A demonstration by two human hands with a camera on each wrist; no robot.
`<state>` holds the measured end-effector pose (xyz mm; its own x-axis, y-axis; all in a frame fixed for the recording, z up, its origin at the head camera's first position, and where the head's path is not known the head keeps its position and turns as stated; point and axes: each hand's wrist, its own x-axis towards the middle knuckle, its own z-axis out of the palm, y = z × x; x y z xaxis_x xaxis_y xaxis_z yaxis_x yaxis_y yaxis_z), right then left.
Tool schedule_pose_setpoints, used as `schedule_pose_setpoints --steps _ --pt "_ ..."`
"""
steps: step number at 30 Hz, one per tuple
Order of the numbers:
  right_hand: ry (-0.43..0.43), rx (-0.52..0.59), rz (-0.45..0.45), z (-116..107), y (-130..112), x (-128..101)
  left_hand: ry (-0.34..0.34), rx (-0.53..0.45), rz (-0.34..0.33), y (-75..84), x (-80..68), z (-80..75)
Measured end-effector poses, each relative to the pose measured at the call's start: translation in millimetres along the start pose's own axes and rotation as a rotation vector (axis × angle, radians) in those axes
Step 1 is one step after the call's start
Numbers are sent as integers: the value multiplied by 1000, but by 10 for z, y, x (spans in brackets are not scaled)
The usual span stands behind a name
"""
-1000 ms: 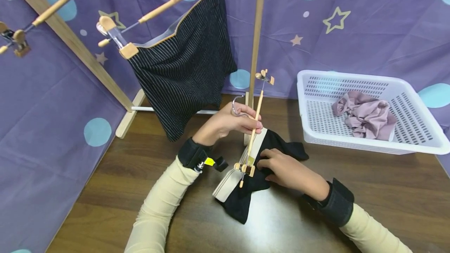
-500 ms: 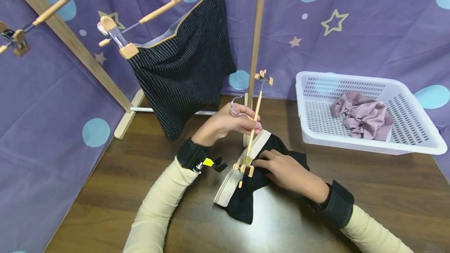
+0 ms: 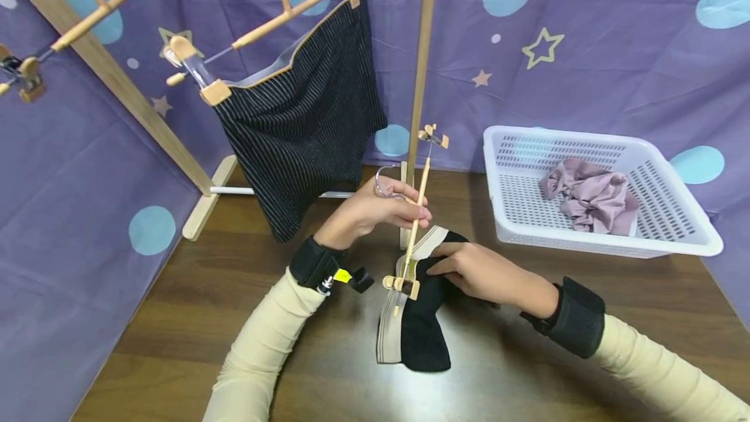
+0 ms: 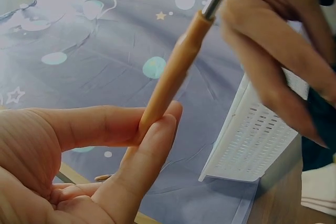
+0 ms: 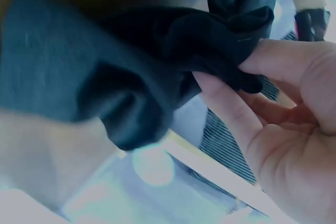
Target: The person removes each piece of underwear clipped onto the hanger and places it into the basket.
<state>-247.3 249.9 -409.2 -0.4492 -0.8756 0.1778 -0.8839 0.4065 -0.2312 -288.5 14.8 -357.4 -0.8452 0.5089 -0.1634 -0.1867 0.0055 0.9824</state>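
Observation:
My left hand grips the wooden bar of a clip hanger, its metal hook above the fingers. In the left wrist view, thumb and fingers pinch that bar. The hanger slants over a black garment with a cream, striped waistband. My right hand holds the garment right of the hanger's lower clip. In the right wrist view, thumb and fingertips pinch bunched black cloth. The lower clip overlaps the waistband; whether they touch, I cannot tell. The garment's right part is hidden beneath my right hand.
A white basket with a crumpled mauve cloth stands at the back right. At the left, a black pinstriped cloth hangs from a clip hanger on the wooden rack. Another clip hanger hangs farther left.
My right hand has shifted the garment; its near end has swung right and the waistband stands steeper in view. My left hand keeps its grip on the hanger. The head view has shifted slightly.

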Motion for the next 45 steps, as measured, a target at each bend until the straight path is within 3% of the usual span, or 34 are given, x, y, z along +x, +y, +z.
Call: schedule_pose_setpoints --steps 8,16,23,27,38,45 --pt "3 -64 -29 -422 -46 -47 17 52 -17 4 8 6" --pt "25 -108 9 -912 -91 -108 12 70 -18 1 16 14" --pt "127 -160 -69 -1343 19 -172 22 55 -28 -8 26 14" --pt "181 -223 -63 -1597 101 -236 17 49 -23 -17 38 14" --pt "208 -357 124 -2283 321 -382 24 76 -22 -29 57 28" --pt "185 -412 333 -2589 476 -425 42 63 -25 -38 82 47"
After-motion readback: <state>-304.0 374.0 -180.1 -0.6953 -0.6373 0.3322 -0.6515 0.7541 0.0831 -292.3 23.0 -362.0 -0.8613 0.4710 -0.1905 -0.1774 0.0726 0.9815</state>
